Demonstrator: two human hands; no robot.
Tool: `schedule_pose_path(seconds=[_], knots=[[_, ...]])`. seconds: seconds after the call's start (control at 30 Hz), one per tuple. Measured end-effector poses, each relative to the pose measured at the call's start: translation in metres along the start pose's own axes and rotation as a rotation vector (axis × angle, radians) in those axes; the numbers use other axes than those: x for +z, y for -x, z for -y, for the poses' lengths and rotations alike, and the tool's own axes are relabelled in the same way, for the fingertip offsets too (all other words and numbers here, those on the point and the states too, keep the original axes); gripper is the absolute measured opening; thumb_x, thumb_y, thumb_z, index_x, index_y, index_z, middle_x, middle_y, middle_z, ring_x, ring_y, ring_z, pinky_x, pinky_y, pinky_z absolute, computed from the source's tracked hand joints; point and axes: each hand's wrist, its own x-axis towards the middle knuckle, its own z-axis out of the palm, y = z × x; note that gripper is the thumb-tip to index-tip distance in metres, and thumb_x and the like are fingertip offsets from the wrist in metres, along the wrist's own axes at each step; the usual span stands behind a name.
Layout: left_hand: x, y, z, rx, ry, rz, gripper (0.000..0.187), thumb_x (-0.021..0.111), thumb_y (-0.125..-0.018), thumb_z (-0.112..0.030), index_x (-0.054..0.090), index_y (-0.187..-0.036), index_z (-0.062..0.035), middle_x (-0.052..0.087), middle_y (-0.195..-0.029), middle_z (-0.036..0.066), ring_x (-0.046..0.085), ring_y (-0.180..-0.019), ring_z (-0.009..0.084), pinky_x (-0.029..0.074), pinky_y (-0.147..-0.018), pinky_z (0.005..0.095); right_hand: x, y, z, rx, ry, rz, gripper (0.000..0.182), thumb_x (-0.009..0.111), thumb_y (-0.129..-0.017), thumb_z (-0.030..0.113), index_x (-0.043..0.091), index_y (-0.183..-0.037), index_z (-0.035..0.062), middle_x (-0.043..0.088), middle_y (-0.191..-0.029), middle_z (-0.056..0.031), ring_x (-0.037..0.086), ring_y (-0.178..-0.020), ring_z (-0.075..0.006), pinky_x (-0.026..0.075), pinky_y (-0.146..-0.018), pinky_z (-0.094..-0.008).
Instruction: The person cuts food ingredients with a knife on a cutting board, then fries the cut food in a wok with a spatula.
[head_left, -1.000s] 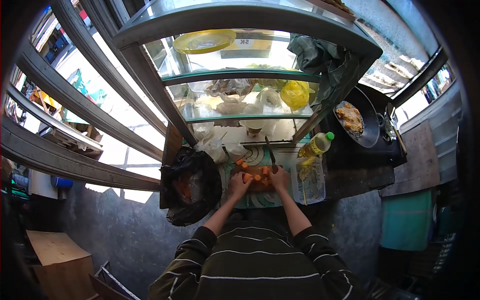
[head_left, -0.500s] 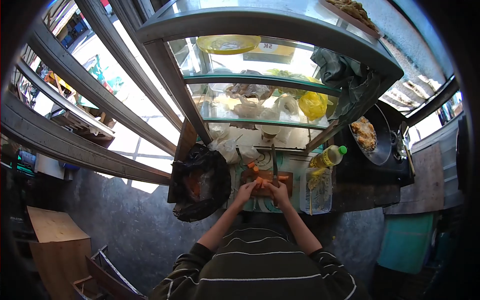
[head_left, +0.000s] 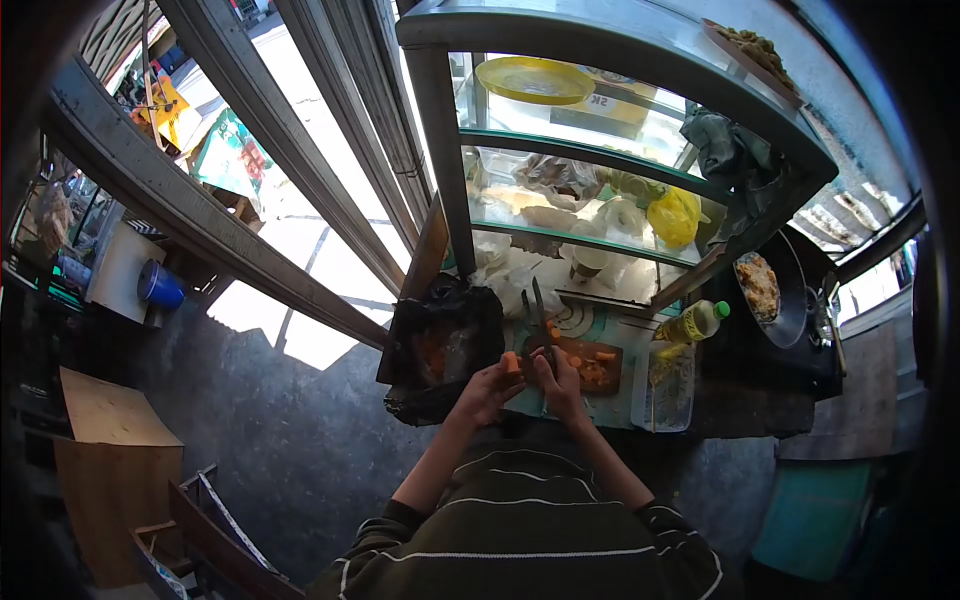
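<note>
My left hand (head_left: pixel 487 392) is closed around a piece of carrot (head_left: pixel 511 363), whose orange end shows at the fingertips. Beside it, my right hand (head_left: pixel 562 388) grips a knife (head_left: pixel 542 312), its blade pointing up and away from me. Both hands are just off the left front of a brown cutting board (head_left: pixel 614 376). Chopped carrot pieces (head_left: pixel 592 373) lie across the board. To the left, close to my left hand, is a container lined with a black plastic bag (head_left: pixel 470 310), with some orange bits inside.
A clear plastic tub (head_left: pixel 676 408) and an oil bottle (head_left: pixel 693 322) stand right of the board. Further right, a wok (head_left: pixel 789 305) holds fried food (head_left: pixel 758 287). A glass display case (head_left: pixel 600 158) rises behind the counter, with a paper cup (head_left: pixel 589 262) low inside it.
Both hands have lifted away from the board's middle to its left side, carrying the carrot piece and the knife. My view has turned left, so the counter appears further right.
</note>
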Motion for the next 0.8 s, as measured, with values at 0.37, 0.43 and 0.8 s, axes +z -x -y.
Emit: schedule_pose_path(seconds=[0.37,0.43,0.8], knots=[[-0.014,0.028,-0.046,0.170,-0.053,-0.031,0.035,0.050,-0.084,-0.032,0.053,-0.097,-0.0001,0.057,-0.085,0.006,0.057,-0.079,0.0139,0.048,-0.070,0.0259,0.020,0.007,0.046,-0.380,0.543,0.263,0.048,0.046,-0.083,0.035,0.034,-0.125,0.0160,0.054,-0.058,-0.0083,0.054,-0.051,-0.0267,0.040,-0.047,-0.0343],[-0.023,0.030,-0.054,0.120,-0.006,0.004,0.034,0.049,-0.084,-0.033,0.054,-0.095,-0.0005,0.057,-0.083,0.005,0.057,-0.078,0.0136,0.048,-0.069,0.0258,0.035,0.004,0.055,-0.454,0.593,0.271,0.055,0.048,-0.081,0.035,0.029,-0.129,0.0168,0.051,-0.055,-0.0077,0.052,-0.049,-0.0250,0.039,-0.047,-0.0324],[-0.037,0.048,-0.076,0.054,0.085,-0.008,0.033,0.046,-0.085,-0.035,0.054,-0.092,-0.0038,0.057,-0.080,0.003,0.057,-0.073,0.0128,0.050,-0.069,0.0269,0.069,-0.009,0.067,-0.487,0.768,0.312,0.054,0.042,-0.082,0.045,0.028,-0.129,0.0217,0.052,-0.055,-0.0084,0.054,-0.050,-0.0262,0.039,-0.046,-0.0362]])
